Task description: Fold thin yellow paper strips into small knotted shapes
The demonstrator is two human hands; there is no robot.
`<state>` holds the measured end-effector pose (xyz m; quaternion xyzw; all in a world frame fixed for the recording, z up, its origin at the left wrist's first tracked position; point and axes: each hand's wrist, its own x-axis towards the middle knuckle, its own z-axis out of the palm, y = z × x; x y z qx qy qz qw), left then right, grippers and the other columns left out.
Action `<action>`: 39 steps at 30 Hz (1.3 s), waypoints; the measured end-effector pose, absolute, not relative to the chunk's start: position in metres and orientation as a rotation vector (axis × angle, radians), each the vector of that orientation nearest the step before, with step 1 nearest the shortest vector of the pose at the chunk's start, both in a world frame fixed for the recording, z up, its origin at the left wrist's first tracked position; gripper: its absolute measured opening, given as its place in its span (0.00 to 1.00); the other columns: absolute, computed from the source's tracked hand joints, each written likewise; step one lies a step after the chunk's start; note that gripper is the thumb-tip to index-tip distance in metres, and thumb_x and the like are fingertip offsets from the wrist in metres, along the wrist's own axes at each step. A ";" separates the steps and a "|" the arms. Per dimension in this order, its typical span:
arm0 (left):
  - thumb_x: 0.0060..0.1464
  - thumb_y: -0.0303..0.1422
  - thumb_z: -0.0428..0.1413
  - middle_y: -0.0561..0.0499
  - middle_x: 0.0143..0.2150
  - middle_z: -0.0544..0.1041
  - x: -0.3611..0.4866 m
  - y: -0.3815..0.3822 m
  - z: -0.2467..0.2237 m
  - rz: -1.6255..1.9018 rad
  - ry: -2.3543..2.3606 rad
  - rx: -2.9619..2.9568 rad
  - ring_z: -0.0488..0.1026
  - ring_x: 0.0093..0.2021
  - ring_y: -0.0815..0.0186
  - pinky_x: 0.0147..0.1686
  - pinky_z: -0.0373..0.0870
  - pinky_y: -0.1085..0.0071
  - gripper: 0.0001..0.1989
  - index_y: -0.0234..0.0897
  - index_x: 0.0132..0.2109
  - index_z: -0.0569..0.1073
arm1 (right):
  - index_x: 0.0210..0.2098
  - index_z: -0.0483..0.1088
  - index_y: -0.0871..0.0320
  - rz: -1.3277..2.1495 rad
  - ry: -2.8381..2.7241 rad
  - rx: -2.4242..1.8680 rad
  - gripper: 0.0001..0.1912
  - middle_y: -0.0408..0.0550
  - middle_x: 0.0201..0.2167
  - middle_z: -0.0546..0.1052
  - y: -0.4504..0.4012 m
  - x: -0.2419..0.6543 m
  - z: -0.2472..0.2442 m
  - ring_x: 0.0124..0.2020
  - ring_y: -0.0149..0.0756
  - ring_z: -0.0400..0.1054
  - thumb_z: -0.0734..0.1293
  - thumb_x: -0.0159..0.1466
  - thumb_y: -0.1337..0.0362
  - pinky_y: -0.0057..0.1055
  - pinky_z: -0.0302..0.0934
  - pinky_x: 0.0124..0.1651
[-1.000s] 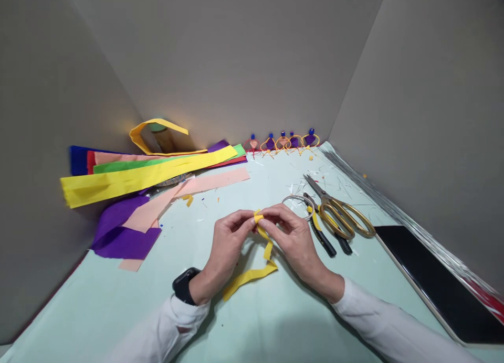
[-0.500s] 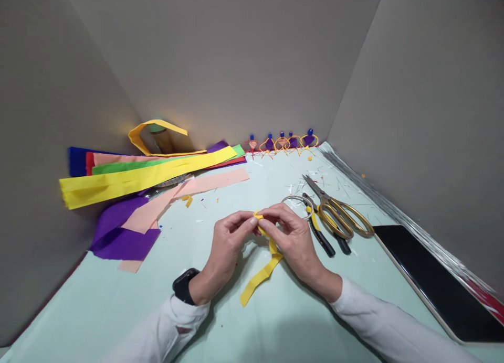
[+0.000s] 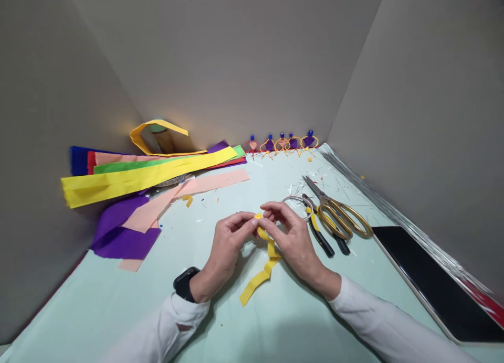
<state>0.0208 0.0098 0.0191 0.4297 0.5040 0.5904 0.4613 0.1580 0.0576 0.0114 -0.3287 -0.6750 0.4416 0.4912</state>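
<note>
A narrow yellow strip (image 3: 260,280), paper or cloth, hangs from between my fingertips, its loose end trailing down to the table with a few bends. My left hand (image 3: 230,242) pinches the strip's upper end between thumb and fingers. Opposite it, my right hand (image 3: 293,237) has its thumb against the same end, with the index finger arched a little above it. The fingertips of both hands nearly meet there, and the small part they hold is mostly hidden.
Right of my hands lie gold-handled scissors (image 3: 336,211), black-and-yellow pliers (image 3: 321,237), a ring of wire (image 3: 293,199) and a dark tablet (image 3: 437,284). Coloured strips (image 3: 149,177) pile at the left, beside purple material (image 3: 118,226). Several small figures (image 3: 282,141) stand along the back wall.
My right index finger has lifted slightly away from the pinched end of the yellow strip. The strip's middle has shifted a little; the left hand stays nearly still.
</note>
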 end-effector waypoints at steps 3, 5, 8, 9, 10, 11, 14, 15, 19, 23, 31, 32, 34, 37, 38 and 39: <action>0.54 0.35 0.61 0.52 0.31 0.77 0.019 0.010 0.019 1.442 1.230 1.084 0.70 0.32 0.68 0.35 0.67 0.72 0.07 0.36 0.36 0.80 | 0.42 0.74 0.55 1.140 -1.654 -0.785 0.09 0.45 0.38 0.75 0.059 0.159 0.013 0.39 0.34 0.70 0.69 0.62 0.62 0.31 0.63 0.44; 0.54 0.35 0.61 0.52 0.30 0.76 0.018 0.010 0.019 1.431 1.221 1.100 0.70 0.31 0.68 0.34 0.66 0.72 0.07 0.36 0.36 0.80 | 0.37 0.76 0.55 1.153 -1.654 -0.751 0.05 0.45 0.37 0.75 0.060 0.160 0.014 0.38 0.33 0.70 0.69 0.62 0.62 0.29 0.63 0.42; 0.54 0.35 0.61 0.52 0.28 0.75 0.017 0.011 0.020 1.407 1.214 1.078 0.69 0.30 0.69 0.33 0.65 0.73 0.07 0.35 0.36 0.80 | 0.32 0.76 0.55 1.136 -1.627 -0.705 0.03 0.43 0.33 0.75 0.060 0.160 0.014 0.35 0.32 0.69 0.70 0.61 0.63 0.28 0.63 0.39; 0.53 0.35 0.61 0.52 0.28 0.75 0.017 0.011 0.021 1.398 1.207 1.056 0.69 0.30 0.69 0.33 0.65 0.73 0.08 0.34 0.36 0.80 | 0.32 0.76 0.55 1.125 -1.622 -0.693 0.02 0.43 0.32 0.75 0.060 0.160 0.014 0.35 0.32 0.69 0.70 0.61 0.64 0.28 0.63 0.39; 0.53 0.35 0.62 0.52 0.28 0.75 0.017 0.012 0.021 1.392 1.197 1.030 0.69 0.30 0.69 0.33 0.66 0.73 0.08 0.34 0.36 0.80 | 0.32 0.76 0.55 1.112 -1.623 -0.684 0.02 0.43 0.31 0.75 0.060 0.160 0.013 0.35 0.32 0.69 0.70 0.61 0.65 0.28 0.63 0.39; 0.52 0.35 0.62 0.51 0.28 0.75 0.018 0.012 0.022 1.388 1.179 1.002 0.69 0.30 0.69 0.33 0.66 0.73 0.08 0.33 0.36 0.80 | 0.32 0.76 0.55 1.098 -1.628 -0.678 0.02 0.43 0.32 0.75 0.060 0.160 0.013 0.35 0.32 0.69 0.70 0.61 0.65 0.28 0.63 0.39; 0.51 0.34 0.62 0.50 0.30 0.75 0.020 0.012 0.023 1.384 1.097 0.914 0.70 0.31 0.68 0.35 0.68 0.71 0.08 0.32 0.35 0.79 | 0.32 0.76 0.55 1.035 -1.648 -0.670 0.03 0.44 0.32 0.75 0.059 0.160 0.011 0.35 0.32 0.69 0.69 0.62 0.67 0.29 0.63 0.40; 0.51 0.34 0.62 0.50 0.30 0.75 0.020 0.012 0.023 1.383 1.072 0.886 0.70 0.31 0.68 0.36 0.68 0.71 0.08 0.32 0.35 0.79 | 0.33 0.76 0.55 1.006 -1.654 -0.667 0.04 0.44 0.32 0.74 0.059 0.159 0.011 0.35 0.32 0.69 0.69 0.62 0.68 0.29 0.62 0.40; 0.51 0.35 0.62 0.49 0.32 0.76 0.021 0.011 0.022 1.382 1.040 0.818 0.71 0.32 0.67 0.37 0.69 0.70 0.09 0.32 0.34 0.79 | 0.34 0.77 0.55 0.879 -1.691 -0.621 0.07 0.44 0.33 0.73 0.058 0.159 0.009 0.36 0.32 0.69 0.68 0.63 0.72 0.29 0.62 0.41; 0.49 0.34 0.64 0.48 0.34 0.77 0.020 0.013 0.021 1.386 1.043 0.789 0.72 0.33 0.67 0.38 0.69 0.70 0.09 0.32 0.35 0.79 | 0.34 0.77 0.55 0.845 -1.702 -0.609 0.08 0.44 0.33 0.73 0.059 0.159 0.008 0.36 0.32 0.69 0.68 0.62 0.73 0.29 0.63 0.42; 0.47 0.32 0.65 0.47 0.35 0.79 0.018 0.014 0.021 1.396 1.077 0.802 0.73 0.34 0.66 0.38 0.70 0.70 0.08 0.33 0.36 0.80 | 0.35 0.78 0.54 0.907 -1.701 -0.636 0.06 0.46 0.35 0.75 0.059 0.161 0.009 0.39 0.34 0.70 0.68 0.62 0.70 0.31 0.64 0.43; 0.48 0.32 0.64 0.47 0.36 0.79 0.018 0.014 0.022 1.397 1.087 0.821 0.73 0.34 0.66 0.39 0.70 0.70 0.08 0.33 0.36 0.80 | 0.35 0.78 0.54 0.928 -1.702 -0.636 0.06 0.46 0.36 0.75 0.059 0.161 0.010 0.39 0.34 0.70 0.68 0.62 0.70 0.32 0.64 0.43; 0.49 0.32 0.64 0.48 0.34 0.79 0.017 0.013 0.023 1.407 1.125 0.880 0.73 0.34 0.67 0.37 0.69 0.71 0.07 0.34 0.36 0.80 | 0.35 0.77 0.54 0.966 -1.703 -0.645 0.05 0.46 0.35 0.75 0.059 0.162 0.012 0.39 0.35 0.70 0.68 0.63 0.68 0.32 0.64 0.44; 0.50 0.33 0.63 0.50 0.33 0.78 0.015 0.014 0.025 1.437 1.217 1.023 0.72 0.33 0.67 0.36 0.69 0.72 0.07 0.35 0.36 0.79 | 0.34 0.75 0.55 1.007 -1.690 -0.691 0.03 0.45 0.34 0.76 0.059 0.162 0.015 0.38 0.35 0.70 0.68 0.63 0.65 0.32 0.64 0.42; 0.50 0.33 0.63 0.50 0.33 0.79 0.014 0.014 0.026 1.447 1.253 1.069 0.72 0.33 0.67 0.36 0.69 0.72 0.07 0.35 0.36 0.79 | 0.33 0.75 0.55 1.027 -1.683 -0.713 0.03 0.45 0.33 0.76 0.060 0.162 0.016 0.37 0.35 0.70 0.68 0.63 0.64 0.31 0.65 0.41; 0.50 0.32 0.63 0.50 0.33 0.79 0.014 0.015 0.027 1.455 1.289 1.107 0.73 0.34 0.67 0.36 0.69 0.72 0.06 0.35 0.36 0.79 | 0.33 0.75 0.55 1.054 -1.672 -0.733 0.04 0.45 0.33 0.77 0.060 0.162 0.016 0.36 0.35 0.71 0.68 0.63 0.63 0.31 0.65 0.41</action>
